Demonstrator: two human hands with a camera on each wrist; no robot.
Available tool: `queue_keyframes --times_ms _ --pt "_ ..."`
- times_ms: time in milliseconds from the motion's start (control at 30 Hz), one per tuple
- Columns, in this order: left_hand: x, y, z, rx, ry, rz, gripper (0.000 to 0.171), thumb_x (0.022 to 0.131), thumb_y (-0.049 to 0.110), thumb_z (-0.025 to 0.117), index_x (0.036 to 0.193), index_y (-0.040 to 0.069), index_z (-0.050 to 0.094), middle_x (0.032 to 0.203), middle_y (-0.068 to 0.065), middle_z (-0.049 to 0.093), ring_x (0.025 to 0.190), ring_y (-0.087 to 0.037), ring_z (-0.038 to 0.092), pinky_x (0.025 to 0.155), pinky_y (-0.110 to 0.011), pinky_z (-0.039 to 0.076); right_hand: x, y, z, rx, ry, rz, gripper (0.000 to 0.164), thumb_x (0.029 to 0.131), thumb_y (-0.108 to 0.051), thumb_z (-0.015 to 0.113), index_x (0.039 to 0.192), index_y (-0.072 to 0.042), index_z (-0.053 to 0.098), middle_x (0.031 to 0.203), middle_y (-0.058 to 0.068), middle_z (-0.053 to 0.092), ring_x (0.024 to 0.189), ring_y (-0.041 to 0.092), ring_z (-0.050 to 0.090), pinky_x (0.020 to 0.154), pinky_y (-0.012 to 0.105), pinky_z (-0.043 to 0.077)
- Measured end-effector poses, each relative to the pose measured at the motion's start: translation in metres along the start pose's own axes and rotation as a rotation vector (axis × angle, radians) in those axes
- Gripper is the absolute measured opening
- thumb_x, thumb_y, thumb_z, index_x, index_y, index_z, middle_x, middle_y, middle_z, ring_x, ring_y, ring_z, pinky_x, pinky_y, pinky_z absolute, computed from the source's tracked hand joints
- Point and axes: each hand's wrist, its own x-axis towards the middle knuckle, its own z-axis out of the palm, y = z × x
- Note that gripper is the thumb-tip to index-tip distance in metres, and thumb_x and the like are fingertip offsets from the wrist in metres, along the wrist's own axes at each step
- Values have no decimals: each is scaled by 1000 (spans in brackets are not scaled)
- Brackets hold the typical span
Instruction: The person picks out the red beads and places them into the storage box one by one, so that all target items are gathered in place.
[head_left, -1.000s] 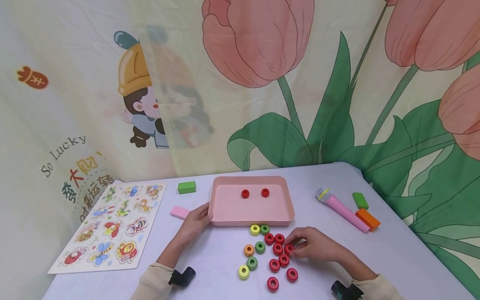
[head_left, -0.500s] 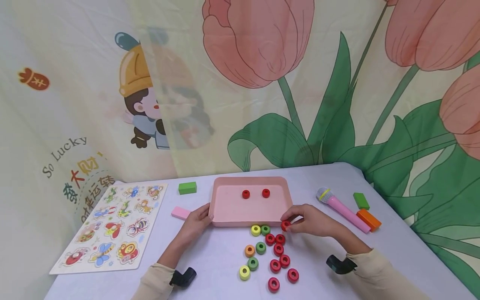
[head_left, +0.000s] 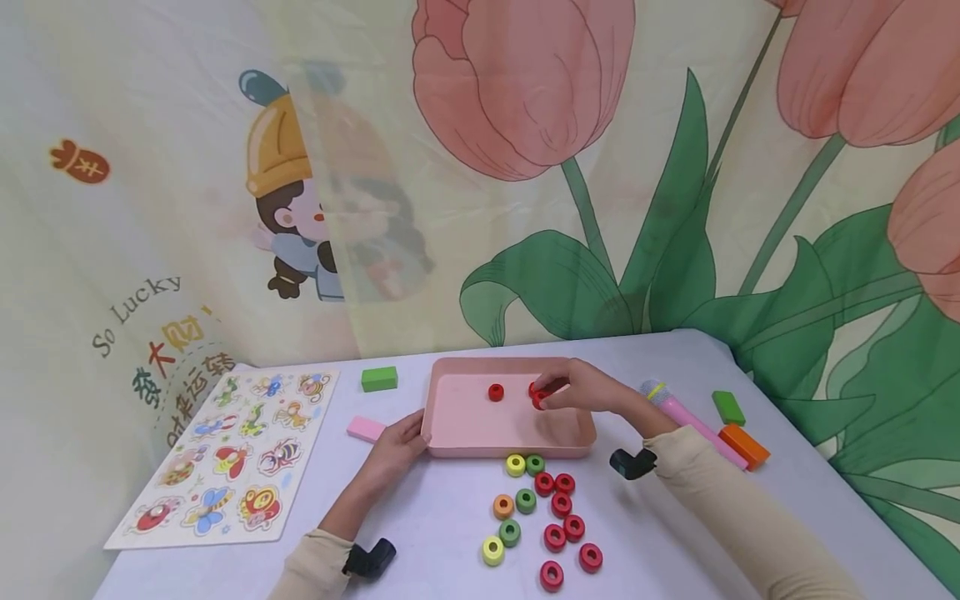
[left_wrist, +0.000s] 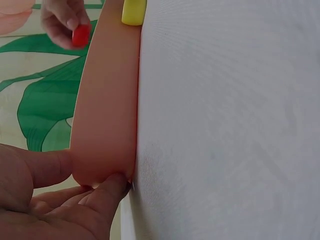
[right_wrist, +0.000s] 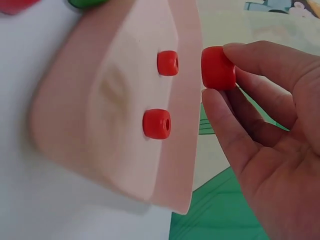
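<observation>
Between thumb and fingertips, my right hand (head_left: 581, 387) pinches a red bead (right_wrist: 218, 68) above the pink tray (head_left: 465, 429). Two more red beads sit in the tray; the right wrist view shows one red bead (right_wrist: 168, 63) farther up and another red bead (right_wrist: 157, 124) lower down. In the head view the held bead overlaps one of them. My left hand (head_left: 397, 446) grips the tray's near-left corner, thumb (left_wrist: 52, 167) against its side and fingers at the lower edge.
In front of the tray lie several loose red beads (head_left: 561, 504), green beads (head_left: 526, 500), yellow beads (head_left: 492, 550) and an orange bead (head_left: 503, 506). An insect puzzle board (head_left: 232, 458), pink block (head_left: 366, 429) and green block (head_left: 379, 378) lie left; a toy microphone (head_left: 697, 425) and orange block (head_left: 744, 446) right.
My right hand has picked a red bead from the loose group and carried it up and leftward, past the tray's near rim to above the tray. My left hand keeps its hold.
</observation>
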Motion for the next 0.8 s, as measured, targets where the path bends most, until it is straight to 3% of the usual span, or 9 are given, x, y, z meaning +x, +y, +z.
queue_keyframes --times_ms 200,400,600,800 --pt "0 0 0 -9 5 9 50 99 -1 50 144 -15 34 145 -32 40 135 -40 39 107 -48 37 30 0 0 -22 -41 30 28 87 -6 72 115 1 70 99 2 70 91 19 63 82 30 57" --pt "0 1 1 -8 9 14 50 99 -2 51 144 -15 35 144 -32 41 134 -40 41 107 -48 38 52 3 5 -13 -59 86 24 88 -7 72 111 -1 72 91 2 70 82 21 64 78 32 57" --pt "0 0 3 -5 0 15 49 99 -2 51 143 -16 35 143 -32 41 133 -41 41 107 -48 39 64 6 11 -42 -85 150 21 87 -7 73 108 -5 73 89 1 69 81 20 63 76 30 57" --pt "-2 2 3 -11 8 42 48 98 -3 50 142 -17 35 143 -34 41 133 -42 40 107 -48 39 68 5 19 -127 -115 157 16 87 -12 74 103 -12 74 87 -1 67 80 18 61 73 30 55"
